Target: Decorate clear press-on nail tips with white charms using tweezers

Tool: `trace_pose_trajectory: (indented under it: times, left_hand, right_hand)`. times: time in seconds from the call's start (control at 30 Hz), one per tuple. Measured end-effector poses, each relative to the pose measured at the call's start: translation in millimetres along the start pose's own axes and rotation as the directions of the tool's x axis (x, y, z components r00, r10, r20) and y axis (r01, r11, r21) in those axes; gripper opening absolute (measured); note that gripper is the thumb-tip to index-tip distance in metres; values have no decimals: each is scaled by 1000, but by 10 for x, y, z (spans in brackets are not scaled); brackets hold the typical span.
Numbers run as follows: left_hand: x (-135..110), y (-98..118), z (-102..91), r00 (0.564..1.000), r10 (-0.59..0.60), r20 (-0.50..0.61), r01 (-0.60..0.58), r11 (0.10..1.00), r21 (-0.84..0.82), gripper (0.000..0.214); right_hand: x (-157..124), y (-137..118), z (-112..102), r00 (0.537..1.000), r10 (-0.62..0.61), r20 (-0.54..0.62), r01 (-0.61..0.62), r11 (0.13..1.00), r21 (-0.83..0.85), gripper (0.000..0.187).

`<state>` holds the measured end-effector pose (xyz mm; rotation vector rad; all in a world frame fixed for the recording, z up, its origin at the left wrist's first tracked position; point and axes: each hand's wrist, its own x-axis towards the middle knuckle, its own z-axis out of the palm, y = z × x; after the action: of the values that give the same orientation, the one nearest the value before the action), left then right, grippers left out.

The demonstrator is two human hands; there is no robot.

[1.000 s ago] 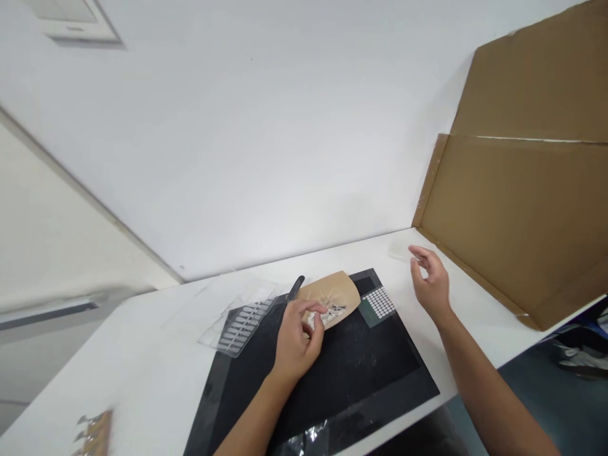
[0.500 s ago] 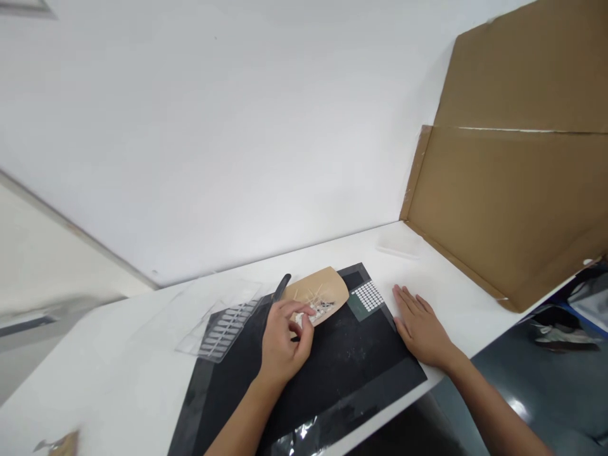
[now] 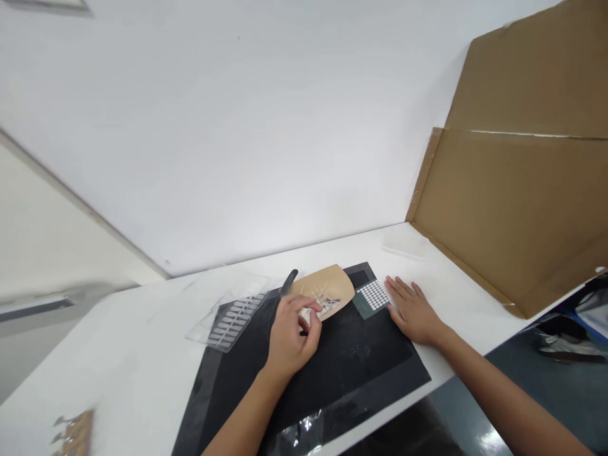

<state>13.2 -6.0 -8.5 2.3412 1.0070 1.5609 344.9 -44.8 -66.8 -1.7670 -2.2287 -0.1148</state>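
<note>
My left hand [image 3: 289, 332] is curled over a black mat [image 3: 342, 367], its fingers closed round a small white thing that I cannot name. Just beyond it lies a tan, shoe-sole-shaped piece [image 3: 327, 290] with thin white marks and small dark bits on it. A black tool handle [image 3: 288, 282] pokes out behind my left hand. My right hand [image 3: 412, 310] lies flat and open at the mat's right edge, palm down, next to a green sheet of white dots [image 3: 373, 295].
A clear plastic tray with rows of pale strips [image 3: 232, 313] lies left of the mat. A large cardboard panel [image 3: 517, 190] stands at the right. A white wall rises behind the white table [image 3: 118, 354]. Small metal clips [image 3: 71, 430] show at the bottom left.
My right hand came down from the air and now rests flat by the mat's right edge. My left hand stayed closed near the tan piece.
</note>
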Motion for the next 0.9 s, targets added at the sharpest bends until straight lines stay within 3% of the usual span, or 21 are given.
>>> trace_pose_trajectory:
  times: [0.13, 0.47, 0.9]
  left_hand:
    - [-6, -5, 1, 1000, -3, 3, 3, 1000, -9, 23]
    - [-40, -36, 8, 999, -43, 21, 44, 999, -19, 20]
    - [-29, -17, -7, 999, -34, 37, 35, 999, -19, 20]
  right_hand:
    - [-1, -2, -3, 1000, -17, -15, 18, 999, 32, 60]
    - [-87, 0, 11, 983, -10, -185, 46, 980, 193, 42]
    - [-39, -18, -120, 975, 84, -206, -19, 955, 295, 24]
